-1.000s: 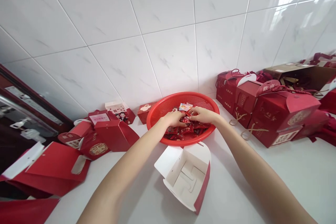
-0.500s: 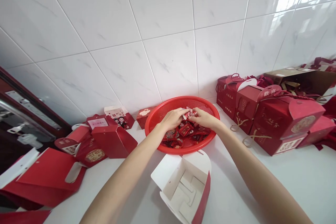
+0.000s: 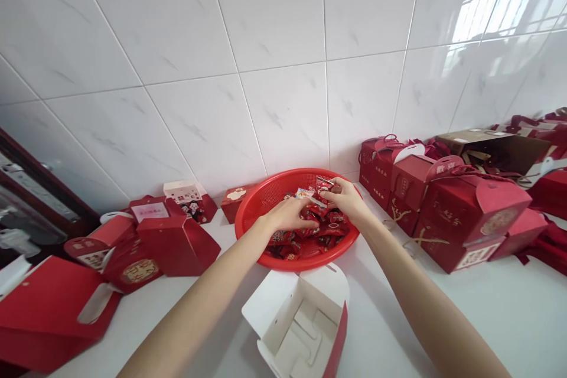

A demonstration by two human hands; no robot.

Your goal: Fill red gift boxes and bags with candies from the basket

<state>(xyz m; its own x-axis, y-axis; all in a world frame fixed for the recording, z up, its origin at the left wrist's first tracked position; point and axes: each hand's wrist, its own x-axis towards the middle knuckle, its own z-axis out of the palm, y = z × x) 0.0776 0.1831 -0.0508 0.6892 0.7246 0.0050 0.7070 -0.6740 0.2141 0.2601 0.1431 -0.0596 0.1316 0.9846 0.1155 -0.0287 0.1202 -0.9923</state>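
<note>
A red plastic basket holds several red-wrapped sweets. Inside it, my left hand lies over the sweets, its thumb and fingers apart and touching the wrappers. At the basket's right side my right hand pinches a small red candy packet between thumb and fingers. A white and coloured packet shows just beyond my left fingers. In front of the basket stands an open gift box, white inside and red outside, with nothing in it.
Red gift boxes stand on the left and are stacked on the right. A small red box sits behind the basket's left side. A brown carton is at far right. Behind everything rises a tiled wall.
My hands have moved apart: the left drew back toward me and opened over the sweets, while the right now pinches a red packet. The view has shifted slightly.
</note>
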